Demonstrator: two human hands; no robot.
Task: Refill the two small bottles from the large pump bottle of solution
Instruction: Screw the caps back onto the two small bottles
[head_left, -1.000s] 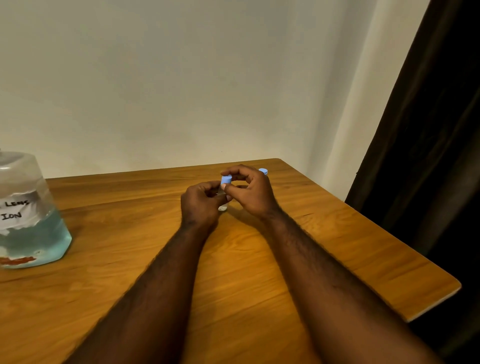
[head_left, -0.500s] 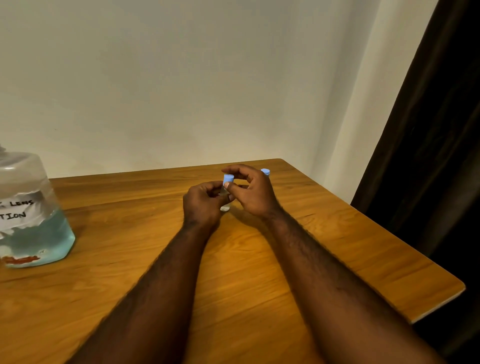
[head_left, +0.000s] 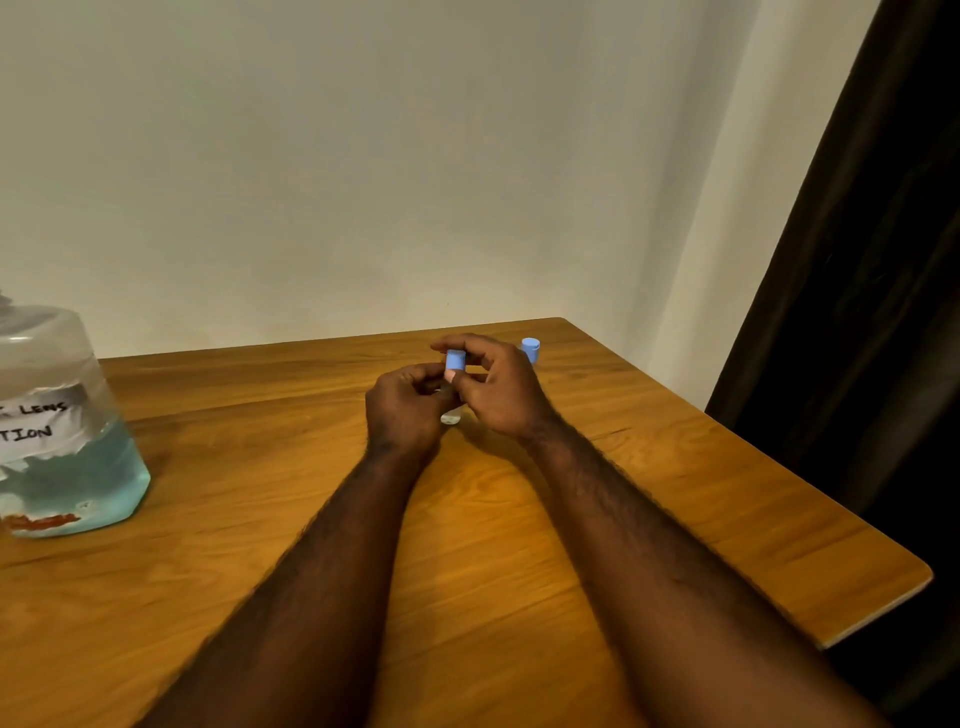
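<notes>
Only one readable item: a torn white paper label stuck on the large clear bottle at the left edge of the table. It has handwritten black capitals in two lines. Top line: "LENS", with the word before it cut off by the frame. Bottom line: "TION", its start out of frame. A reddish strip sits low on the same bottle, too smeared to read.

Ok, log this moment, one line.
left hand: grips small clear bottle; right hand: pinches its blue cap; second blue-capped bottle: standing behind
</notes>
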